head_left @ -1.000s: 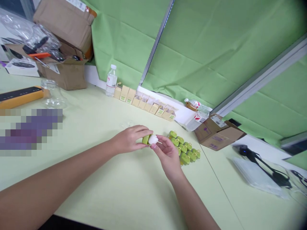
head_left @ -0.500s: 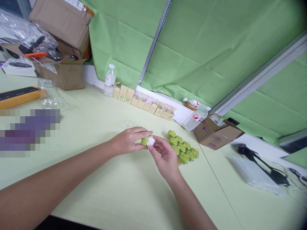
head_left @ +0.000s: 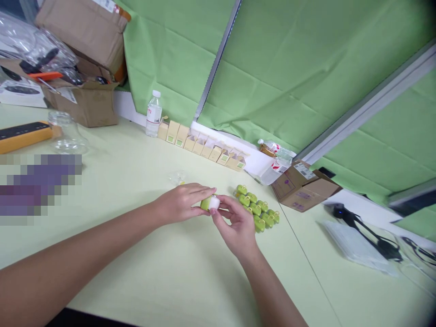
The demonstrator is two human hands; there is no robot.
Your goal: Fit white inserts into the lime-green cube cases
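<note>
Between both hands, above the table, is a small green case [head_left: 205, 203] with a white rounded piece [head_left: 214, 202] at its right side. My left hand [head_left: 185, 202] is closed on the green case, thumb below and fingers above. My right hand [head_left: 236, 222] pinches the white piece with thumb and fingertips. The two parts touch; how far one sits inside the other I cannot tell. Just right of my right hand stand several green cases [head_left: 255, 209] with yellowish loops, grouped in rows. Some clear crumpled plastic [head_left: 177, 178] lies behind my left hand.
Small beige boxes [head_left: 204, 147] line the table's back edge beside an upright water bottle [head_left: 154, 113]. More bottles [head_left: 272, 170] lean near a cardboard box [head_left: 303, 186] at right. Leftward are a glass jar [head_left: 66, 134], an orange-and-black power strip [head_left: 25, 136] and a filled carton [head_left: 90, 104].
The view has shifted slightly, so the background sits a little further left. Both hands keep nearly the same hold on the green case and white piece.
</note>
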